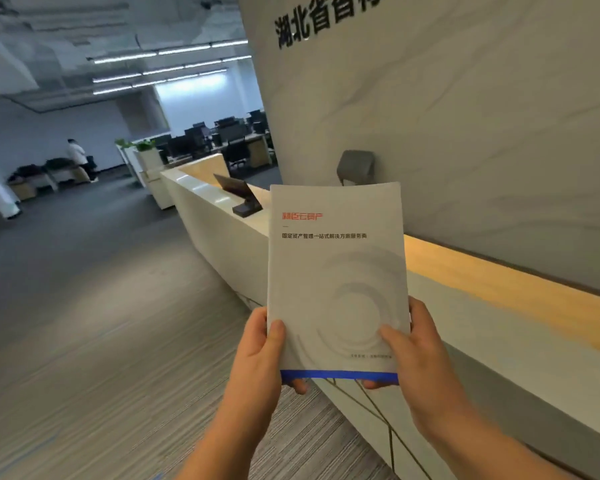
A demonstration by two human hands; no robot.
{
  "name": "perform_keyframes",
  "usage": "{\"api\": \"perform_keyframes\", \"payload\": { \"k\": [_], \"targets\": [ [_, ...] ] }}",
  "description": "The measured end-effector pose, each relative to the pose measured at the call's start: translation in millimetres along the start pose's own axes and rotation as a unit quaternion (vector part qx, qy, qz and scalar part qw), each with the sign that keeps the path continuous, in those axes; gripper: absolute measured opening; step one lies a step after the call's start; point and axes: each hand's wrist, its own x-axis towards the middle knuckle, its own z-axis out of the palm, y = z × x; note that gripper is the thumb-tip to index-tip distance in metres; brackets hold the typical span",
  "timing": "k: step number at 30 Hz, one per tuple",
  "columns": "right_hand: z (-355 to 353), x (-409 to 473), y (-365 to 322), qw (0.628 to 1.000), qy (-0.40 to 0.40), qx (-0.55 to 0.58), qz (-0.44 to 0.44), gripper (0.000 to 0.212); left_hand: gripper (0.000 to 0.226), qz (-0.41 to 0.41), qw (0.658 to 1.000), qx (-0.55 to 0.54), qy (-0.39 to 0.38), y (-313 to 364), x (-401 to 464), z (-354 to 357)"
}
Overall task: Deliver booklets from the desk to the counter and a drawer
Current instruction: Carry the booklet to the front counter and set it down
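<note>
I hold a stack of grey booklets [336, 271] upright in front of me, with red and black print on the cover and a blue band at the bottom. My left hand [262, 351] grips the lower left edge, thumb on the cover. My right hand [413, 348] grips the lower right edge the same way. Behind and to the right of the booklets runs the long white reception counter [219, 237] with a wooden top ledge [499, 282]. No drawer shows.
A dark tablet on a stand [239, 197] sits on the counter beyond the booklets. A grey marble wall [465, 133] rises behind the counter. Carpeted floor [101, 323] stretches left. Far back are office desks with chairs [222, 140], planters and a person [78, 157].
</note>
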Motion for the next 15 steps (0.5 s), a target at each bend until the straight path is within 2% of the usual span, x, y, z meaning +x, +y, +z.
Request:
{"api": "perform_keyframes", "payload": {
  "k": [7, 11, 15],
  "targets": [
    [33, 88, 25, 0.995, 0.101, -0.003, 0.025, 0.034, 0.024, -0.017, 0.996, 0.023, -0.081, -27, 132, -8],
    [29, 113, 45, 0.982, 0.176, -0.009, 0.065, 0.034, 0.024, -0.048, 0.984, 0.021, -0.171, -59, 188, 10],
    [36, 136, 75, 0.957, 0.275, 0.004, 0.092, 0.037, 0.025, -0.069, 0.957, 0.038, -0.281, -90, 237, 28]
  ]
}}
